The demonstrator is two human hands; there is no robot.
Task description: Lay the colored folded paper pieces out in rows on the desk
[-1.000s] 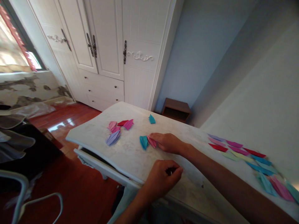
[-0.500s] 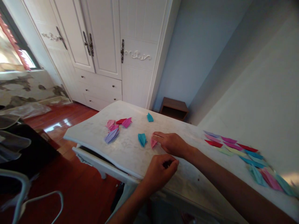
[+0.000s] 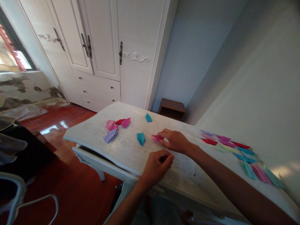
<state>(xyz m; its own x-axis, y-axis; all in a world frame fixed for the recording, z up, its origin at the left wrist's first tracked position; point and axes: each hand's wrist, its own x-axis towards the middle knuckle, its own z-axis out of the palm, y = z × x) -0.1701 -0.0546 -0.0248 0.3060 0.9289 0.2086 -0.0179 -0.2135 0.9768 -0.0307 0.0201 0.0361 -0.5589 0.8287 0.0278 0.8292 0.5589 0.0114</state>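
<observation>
My right hand pinches a pink folded paper piece by its right end, just above or on the white table. Closer to me, my left hand is curled, thumb against the fingers, resting near the table's front edge; nothing shows in it. A teal folded paper lies left of the pink piece, and a second teal paper farther back. On the left is a loose group with a lavender folded paper, a magenta one, a red one and pink ones.
Along the table's right side lie several folded papers in rows, among them a red one and a pink one. A drawer juts out under the front edge. Behind stand a white wardrobe and a brown box-like nightstand.
The pink paper has turned from upright to lying sideways in my right hand's fingers, which have shifted right of it. My left hand stays curled. The whole view has shifted slightly.
</observation>
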